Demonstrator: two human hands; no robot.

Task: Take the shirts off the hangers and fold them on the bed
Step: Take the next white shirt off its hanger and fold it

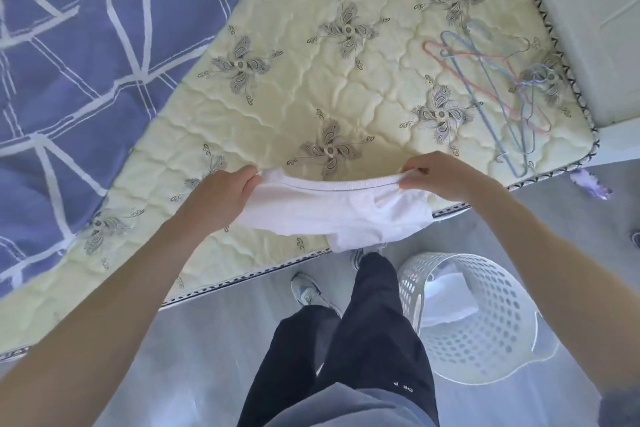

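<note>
A white shirt [332, 208] is stretched between my two hands over the near edge of the bed [311, 80]. My left hand [221, 198] grips its left end, fingers curled round the cloth. The ribbed edge at the other end is pinched by my right hand [436, 173]. The shirt's lower part hangs bunched past the mattress edge, above my legs. Several wire hangers [491, 87], pink and light blue, lie bare in a heap on the mattress at the far right.
A white perforated laundry basket [485, 329] with white cloth inside stands on the grey floor by my right leg. A blue quilt with white lines [76, 55] covers the bed's left part. A white cabinet [588, 10] stands past the bed's right edge.
</note>
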